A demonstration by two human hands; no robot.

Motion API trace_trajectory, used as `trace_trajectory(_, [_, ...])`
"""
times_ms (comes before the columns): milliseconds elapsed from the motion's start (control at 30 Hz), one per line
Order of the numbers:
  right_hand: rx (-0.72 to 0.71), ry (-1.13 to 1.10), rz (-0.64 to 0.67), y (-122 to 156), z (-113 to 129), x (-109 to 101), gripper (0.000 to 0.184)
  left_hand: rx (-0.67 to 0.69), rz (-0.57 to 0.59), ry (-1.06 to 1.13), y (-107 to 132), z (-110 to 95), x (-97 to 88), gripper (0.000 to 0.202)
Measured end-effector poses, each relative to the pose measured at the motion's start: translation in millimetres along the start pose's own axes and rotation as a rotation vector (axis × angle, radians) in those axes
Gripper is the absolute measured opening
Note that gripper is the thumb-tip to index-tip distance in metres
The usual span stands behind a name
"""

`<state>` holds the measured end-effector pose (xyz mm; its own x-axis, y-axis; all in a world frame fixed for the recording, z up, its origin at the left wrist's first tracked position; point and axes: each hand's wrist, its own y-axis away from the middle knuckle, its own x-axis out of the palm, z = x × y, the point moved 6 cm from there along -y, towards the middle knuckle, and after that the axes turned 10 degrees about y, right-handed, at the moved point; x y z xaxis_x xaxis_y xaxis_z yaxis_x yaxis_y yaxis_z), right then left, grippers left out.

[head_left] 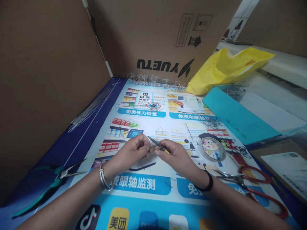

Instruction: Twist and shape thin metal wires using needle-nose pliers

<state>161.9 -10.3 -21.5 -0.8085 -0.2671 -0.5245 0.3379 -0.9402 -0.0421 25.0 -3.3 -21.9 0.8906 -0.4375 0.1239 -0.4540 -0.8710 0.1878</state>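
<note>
My left hand (138, 148), with a silver bangle at its wrist, is closed in a pinch on a small, shiny, wire-like piece (153, 148) whose exact shape is mostly hidden by the fingers. Facing it, my right hand (173, 156) is closed round small pliers (155, 141) with dark jaws and a yellow handle. The jaws point up and left, just above the left fingertips. Both hands meet over the middle of the printed poster (165, 126). Thin bits of wire (169, 183) lie on the poster below them.
Teal-handled pliers (62, 174) lie spread at left, near thin straight wires (90, 108). A tape roll (213, 149) and red-handled scissors (243, 182) lie right. Tangled clear wire pieces (153, 78) line the cardboard wall (153, 35). A yellow bag (223, 70) and turquoise folder (236, 115) sit back right.
</note>
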Motion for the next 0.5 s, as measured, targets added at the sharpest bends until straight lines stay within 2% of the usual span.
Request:
trace_trajectory(100, [-0.032,0.080,-0.022,0.8,3.0,-2.1,0.012,0.020,-0.007,0.035,0.7,-1.3,0.1,0.018])
trace_trajectory(200, [-0.114,0.207,-0.108,2.5,5.8,-6.4,0.007,0.013,-0.056,0.110,0.1,1.8,-4.1,0.021])
trace_trajectory(267, [-0.249,0.315,-0.200,5.7,11.6,-9.6,0.003,-0.053,-0.088,0.152,-0.2,7.4,-6.4,0.024])
trace_trajectory(333, [-0.416,0.438,-0.270,10.7,19.5,-9.8,0.008,-0.147,-0.061,0.177,0.5,13.1,-3.7,0.029])
trace_trajectory(400, [-0.560,0.580,-0.298,15.7,26.2,-6.7,0.013,-0.217,-0.005,0.199,2.1,16.1,2.1,0.034])
trace_trajectory(500, [-0.696,0.784,-0.290,20.6,32.0,0.0,0.014,-0.237,0.014,0.215,3.5,16.4,7.0,0.035])
